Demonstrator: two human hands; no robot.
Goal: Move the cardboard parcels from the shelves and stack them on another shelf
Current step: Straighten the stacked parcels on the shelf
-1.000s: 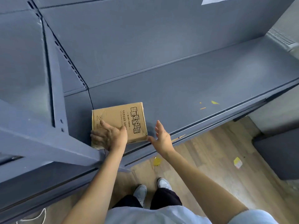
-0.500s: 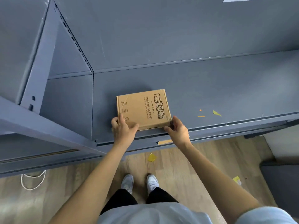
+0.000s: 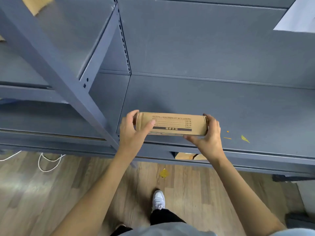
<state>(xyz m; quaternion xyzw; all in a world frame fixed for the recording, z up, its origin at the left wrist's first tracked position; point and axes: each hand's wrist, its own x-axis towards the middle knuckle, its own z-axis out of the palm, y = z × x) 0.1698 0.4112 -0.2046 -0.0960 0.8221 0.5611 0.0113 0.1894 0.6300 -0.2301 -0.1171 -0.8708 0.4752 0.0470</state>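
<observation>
A flat brown cardboard parcel [image 3: 173,123] with printed text on its side is held between both hands over the front edge of the grey metal shelf [image 3: 221,108]. It is tipped so that its narrow printed side faces me. My left hand [image 3: 132,132] grips its left end, thumb across the front. My right hand [image 3: 207,133] grips its right end, fingers curled round the corner. Another cardboard parcel [image 3: 187,156] shows under the shelf's front lip. A piece of cardboard [image 3: 35,4] lies on the upper shelf at top left.
A slanted grey upright [image 3: 56,72] of the rack crosses the left side. Yellow scraps [image 3: 244,138] lie on the shelf right of the parcel. A white cord [image 3: 46,164] and a yellow scrap [image 3: 164,173] lie on the wooden floor. My white shoe [image 3: 158,200] stands below.
The parcel lay flat on the shelf before; now both hands have gripped its ends and lifted it, tipped onto its edge, at the shelf's front.
</observation>
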